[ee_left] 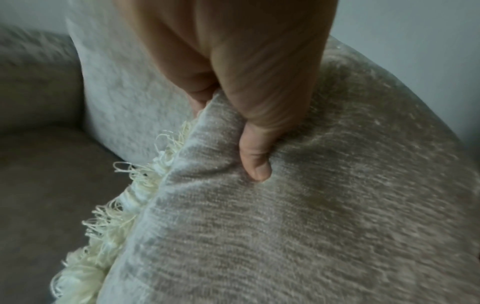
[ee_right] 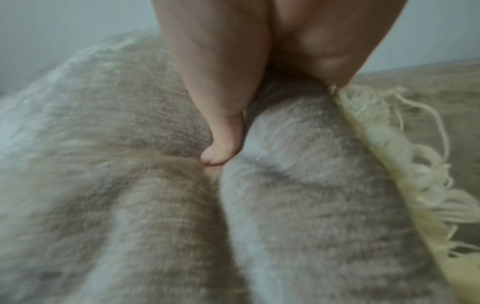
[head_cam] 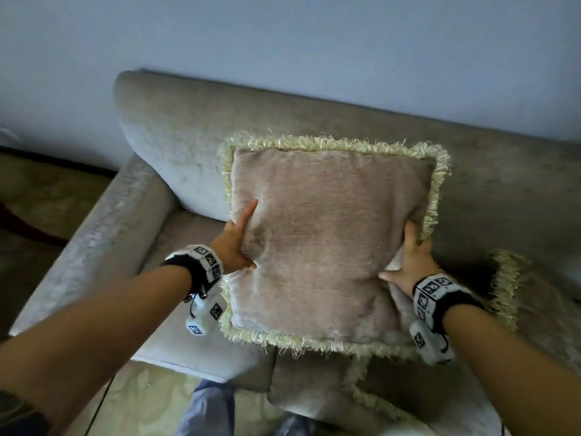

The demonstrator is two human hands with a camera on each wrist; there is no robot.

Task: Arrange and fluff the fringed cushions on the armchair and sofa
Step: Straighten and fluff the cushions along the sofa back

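Observation:
A beige cushion (head_cam: 327, 243) with a cream fringe (head_cam: 333, 143) stands upright in front of the sofa backrest (head_cam: 314, 111), held between both hands. My left hand (head_cam: 239, 237) grips its left edge, thumb on the front face and fingers behind. My right hand (head_cam: 408, 256) grips the right edge the same way. In the left wrist view the thumb (ee_left: 255, 164) dents the cushion (ee_left: 311, 226) beside its fringe (ee_left: 124, 205). In the right wrist view the thumb (ee_right: 218, 152) presses a fold into the cushion (ee_right: 311, 205).
A second fringed cushion (head_cam: 308, 385) lies flat on the seat under the held one. The fringe of a third cushion (head_cam: 506, 287) shows at the right. The sofa armrest (head_cam: 94, 231) runs along the left, with patterned carpet (head_cam: 41, 190) beyond. My legs (head_cam: 213, 404) stand at the seat's front.

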